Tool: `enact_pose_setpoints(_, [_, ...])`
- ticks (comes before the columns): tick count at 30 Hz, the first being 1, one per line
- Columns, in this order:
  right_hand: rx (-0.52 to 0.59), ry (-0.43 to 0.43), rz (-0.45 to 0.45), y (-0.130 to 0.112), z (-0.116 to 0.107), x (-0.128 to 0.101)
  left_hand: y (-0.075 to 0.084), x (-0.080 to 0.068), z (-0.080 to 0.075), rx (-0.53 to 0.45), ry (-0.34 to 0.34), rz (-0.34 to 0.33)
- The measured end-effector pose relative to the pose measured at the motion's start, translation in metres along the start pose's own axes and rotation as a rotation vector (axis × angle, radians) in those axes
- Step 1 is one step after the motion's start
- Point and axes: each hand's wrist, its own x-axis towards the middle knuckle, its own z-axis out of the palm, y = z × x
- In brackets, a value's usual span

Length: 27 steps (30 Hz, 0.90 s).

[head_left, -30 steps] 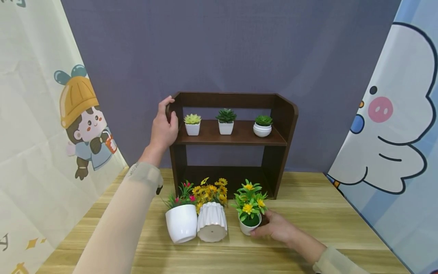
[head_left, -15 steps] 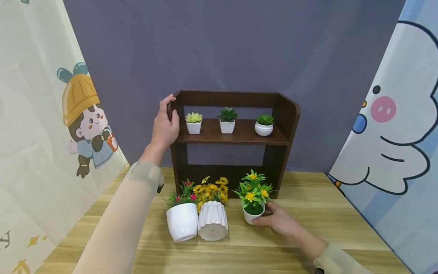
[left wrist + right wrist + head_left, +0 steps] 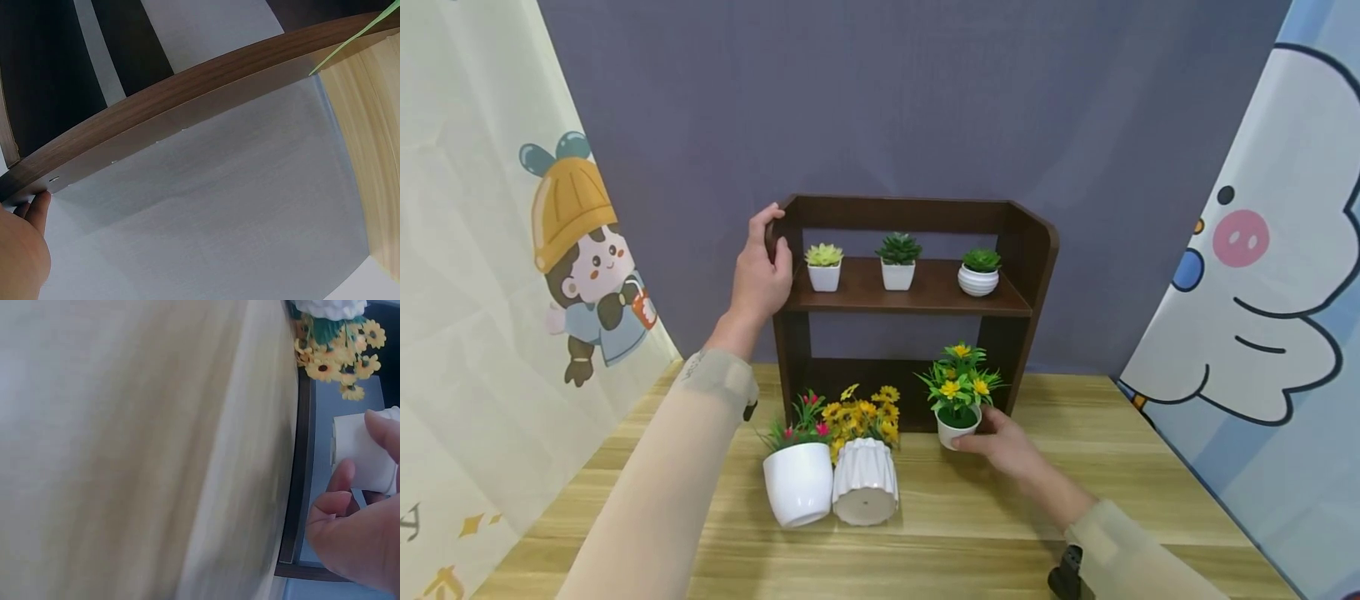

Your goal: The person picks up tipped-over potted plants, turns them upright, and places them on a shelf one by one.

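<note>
Right now the right hand (image 3: pixel 1007 446) grips a small white pot of yellow flowers with green leaves (image 3: pixel 958 400), held just in front of the dark brown wooden shelf unit's (image 3: pixel 917 287) lower opening. The left hand (image 3: pixel 760 275) clasps that unit's upper left side panel. Judging from this, the tall leaves could catch the middle board, tipping the pot; loosening the left hand might let the unit shift.

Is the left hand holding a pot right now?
No, the left hand grips the top left edge of the shelf, while the right hand holds the yellow-flower pot.
</note>
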Motion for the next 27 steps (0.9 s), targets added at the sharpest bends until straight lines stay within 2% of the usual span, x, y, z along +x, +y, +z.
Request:
enact_pose_setpoints(11, [0.039, 0.071, -0.053, -0.007, 0.003, 0.025, -0.002, 0.000, 0.000, 0.011, -0.001, 0.005])
enact_pose_setpoints(20, [0.019, 0.098, -0.035, -0.011, 0.002, 0.040, -0.003, 0.001, 0.000, 0.010, 0.014, 0.009])
enact_pose_setpoints(27, [0.075, 0.135, -0.044, -0.003, 0.006, 0.055, -0.004, 0.001, 0.002, 0.020, 0.012, 0.009])
